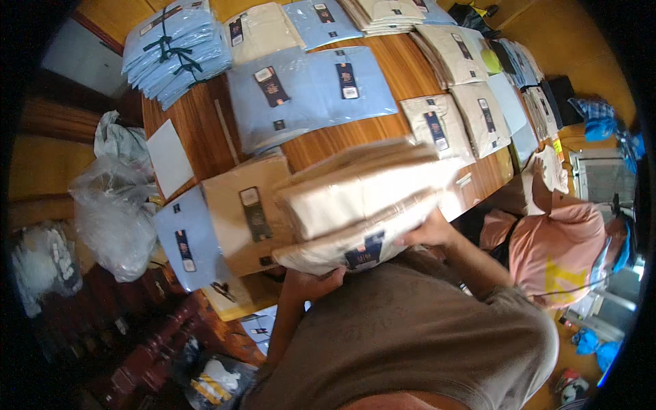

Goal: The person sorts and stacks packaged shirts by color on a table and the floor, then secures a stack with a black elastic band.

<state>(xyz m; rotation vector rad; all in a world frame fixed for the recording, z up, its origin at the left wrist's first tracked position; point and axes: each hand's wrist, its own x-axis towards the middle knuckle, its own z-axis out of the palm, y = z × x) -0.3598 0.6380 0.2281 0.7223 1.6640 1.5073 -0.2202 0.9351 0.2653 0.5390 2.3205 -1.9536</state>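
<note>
Close to my body, a thick stack of cream folded garments in clear plastic bags [369,198] is held between my two hands, tilted up over the table's near edge. My left hand [321,281] grips its lower left edge, fingers partly hidden beneath. On the lower right side, my right hand [430,231] is closed round the edge. A dark tag shows on the bag nearest me. Just left of the stack lie a tan bagged garment [246,212] and a light blue one [184,236], both with dark tags.
The wooden table [328,147] bears blue bagged garments [307,92], cream packs [471,116] and a tied blue stack [178,55]. A white card [169,158] lies at its left. Clear plastic bags [116,212] hang beside it. At right is a person in pink [553,246].
</note>
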